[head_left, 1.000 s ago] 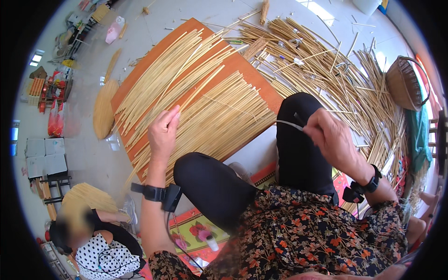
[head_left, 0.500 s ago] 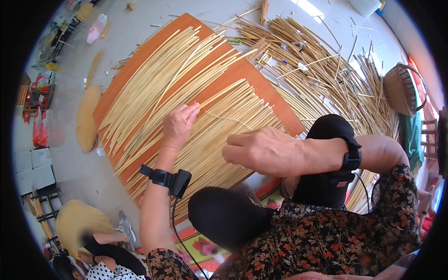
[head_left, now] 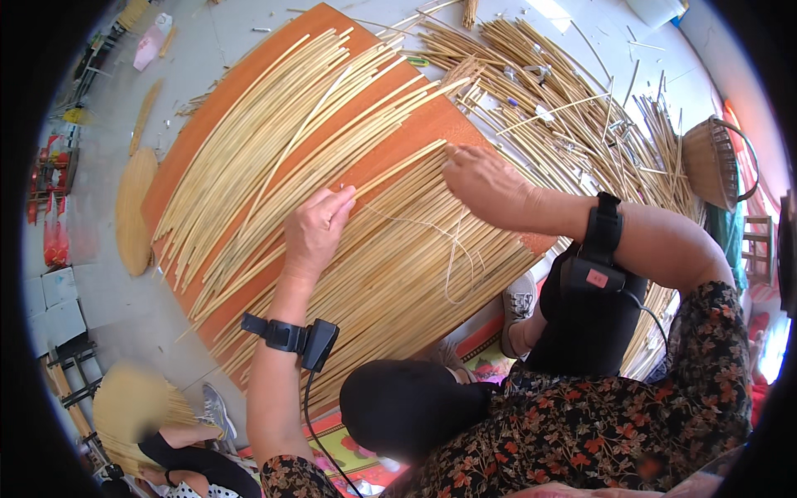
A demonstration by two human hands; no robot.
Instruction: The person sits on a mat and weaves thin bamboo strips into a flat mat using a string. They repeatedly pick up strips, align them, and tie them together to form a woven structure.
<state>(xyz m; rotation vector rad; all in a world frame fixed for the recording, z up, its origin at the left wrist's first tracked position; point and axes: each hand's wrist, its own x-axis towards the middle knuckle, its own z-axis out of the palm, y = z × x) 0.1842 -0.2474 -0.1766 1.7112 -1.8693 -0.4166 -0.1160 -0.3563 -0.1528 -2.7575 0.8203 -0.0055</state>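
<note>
Pale straw-coloured stalks lie side by side in a sheet [head_left: 390,274] in front of me. My left hand [head_left: 315,228] is closed in a pinch on one stalk [head_left: 398,168] along the sheet's far edge. That stalk runs to my right hand [head_left: 490,187], whose curled fingertips are at its far right end and seem to pinch it. A thin pale thread [head_left: 415,222] comes from near my left fingertips and lies loosely over the sheet, its end looped. More loose stalks [head_left: 257,141] rest on the orange-brown board [head_left: 320,21] beyond.
Darker stalks [head_left: 573,124] are heaped on the floor at the far right, near a wicker basket [head_left: 706,162]. An oval woven piece [head_left: 135,207] lies on the floor at left. Lower left, another person's arm [head_left: 183,433] is beside a round straw piece [head_left: 124,407].
My right hand has moved away and to the right, from above the sheet to the stalk's end, uncovering the loose thread. My left hand keeps its pinch.
</note>
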